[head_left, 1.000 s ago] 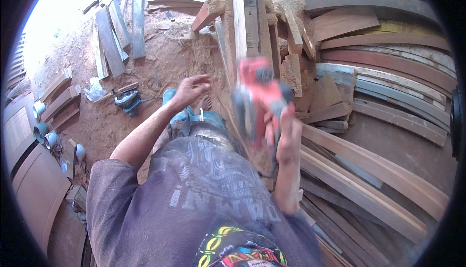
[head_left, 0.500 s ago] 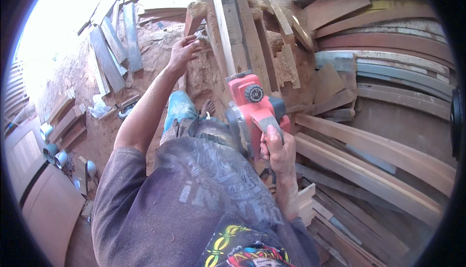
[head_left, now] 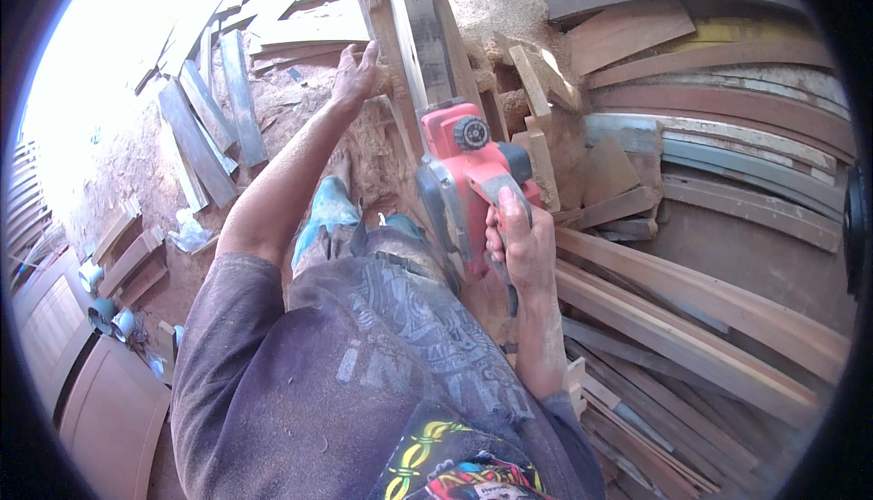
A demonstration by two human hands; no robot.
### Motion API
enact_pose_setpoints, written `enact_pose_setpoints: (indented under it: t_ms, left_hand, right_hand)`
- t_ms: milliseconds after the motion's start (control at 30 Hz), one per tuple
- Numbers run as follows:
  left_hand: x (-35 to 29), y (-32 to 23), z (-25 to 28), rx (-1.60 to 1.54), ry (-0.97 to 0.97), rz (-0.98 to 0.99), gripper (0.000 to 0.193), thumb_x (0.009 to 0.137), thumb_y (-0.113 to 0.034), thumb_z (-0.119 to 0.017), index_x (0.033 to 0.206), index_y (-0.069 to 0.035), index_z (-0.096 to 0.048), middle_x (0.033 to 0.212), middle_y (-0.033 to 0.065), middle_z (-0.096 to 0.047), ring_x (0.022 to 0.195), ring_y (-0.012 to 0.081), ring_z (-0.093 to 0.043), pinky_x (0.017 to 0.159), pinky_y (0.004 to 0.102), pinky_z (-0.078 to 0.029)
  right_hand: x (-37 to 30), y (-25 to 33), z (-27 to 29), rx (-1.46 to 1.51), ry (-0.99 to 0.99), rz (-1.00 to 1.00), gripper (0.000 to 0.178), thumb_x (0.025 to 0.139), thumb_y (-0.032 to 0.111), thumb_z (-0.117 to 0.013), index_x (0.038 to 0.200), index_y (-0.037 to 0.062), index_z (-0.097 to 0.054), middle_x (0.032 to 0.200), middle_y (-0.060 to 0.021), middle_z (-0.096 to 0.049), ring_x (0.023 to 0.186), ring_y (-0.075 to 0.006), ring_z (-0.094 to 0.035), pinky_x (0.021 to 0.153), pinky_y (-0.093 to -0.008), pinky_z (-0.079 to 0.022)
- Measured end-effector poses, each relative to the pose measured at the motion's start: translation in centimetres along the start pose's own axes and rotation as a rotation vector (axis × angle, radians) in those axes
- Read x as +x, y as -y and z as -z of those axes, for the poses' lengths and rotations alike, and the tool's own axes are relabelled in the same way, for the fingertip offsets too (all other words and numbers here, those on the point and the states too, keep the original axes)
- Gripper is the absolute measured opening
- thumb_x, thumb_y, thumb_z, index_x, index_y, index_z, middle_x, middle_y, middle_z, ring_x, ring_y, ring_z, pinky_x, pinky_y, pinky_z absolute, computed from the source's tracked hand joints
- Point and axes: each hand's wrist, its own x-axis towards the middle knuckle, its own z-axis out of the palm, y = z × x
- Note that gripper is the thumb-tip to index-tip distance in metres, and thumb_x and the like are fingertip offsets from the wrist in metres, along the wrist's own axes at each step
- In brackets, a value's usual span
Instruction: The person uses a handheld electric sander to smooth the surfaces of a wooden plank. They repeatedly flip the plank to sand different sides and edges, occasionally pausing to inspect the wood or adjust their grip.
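A red and black electric hand planer point(head_left: 455, 168) sits at the near end of a long wooden beam point(head_left: 424, 41), which runs away from me. My right hand point(head_left: 523, 236) is wrapped round the planer's rear handle, with the thumb along its top. The planer's black front knob point(head_left: 471, 134) faces up. My left hand point(head_left: 355, 77) is held out at the beam's left side, fingers apart and nothing in them. Whether its fingertips touch the wood I cannot tell. The planer's sole is hidden from this view.
Stacked boards point(head_left: 727, 91) fill the right side, and long planks point(head_left: 691, 327) lie at the lower right. Grey offcuts point(head_left: 195, 141) lie on the dusty ground to the left. Wooden panels point(head_left: 114, 409) lean at the lower left. Sawdust point(head_left: 500, 0) is heaped beyond the beam.
My left hand has moved forward along the beam's left side. The planer, in my right hand, has shifted slightly away from me and a little left in the view.
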Motion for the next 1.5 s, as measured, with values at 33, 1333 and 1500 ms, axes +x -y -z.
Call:
enact_pose_setpoints:
  t_ms: [33,1333,1500]
  left_hand:
    - [0.7,-0.1,-0.3,0.042,0.014,0.006,0.083,0.106,-0.063,-0.055,0.156,0.002,-0.049,0.154,0.0273,-0.057,0.144,0.0400,-0.056,0.120,0.0467,-0.043]
    - [0.0,0.2,-3.3,0.103,-0.198,-0.120,0.061,0.107,-0.058,-0.058,0.124,-0.002,-0.074,0.103,0.0245,-0.079,0.101,0.0404,-0.077,0.092,0.0486,-0.059]
    - [0.8,-0.6,-2.8,0.158,-0.134,-0.096,0.070,0.107,-0.064,-0.053,0.121,0.001,-0.075,0.102,0.0212,-0.079,0.104,0.0378,-0.076,0.095,0.0484,-0.056]
  right_hand:
    - [1.0,0.9,-0.5,-0.002,-0.010,0.001,0.049,0.108,0.048,-0.062,0.081,0.0073,-0.066,0.063,0.0046,-0.054,0.053,-0.0048,-0.050,0.047,-0.0247,-0.038]
    - [30.7,27.4,-15.3,0.014,0.119,0.455,0.061,0.110,0.062,-0.054,0.116,0.0043,-0.072,0.069,0.0067,-0.047,0.051,-0.0030,-0.042,0.043,-0.0220,-0.034]
    - [22.7,18.1,-10.3,0.139,0.149,0.430,0.068,0.103,0.070,-0.056,0.102,0.0038,-0.073,0.064,0.0017,-0.054,0.051,-0.0072,-0.050,0.045,-0.0273,-0.038]
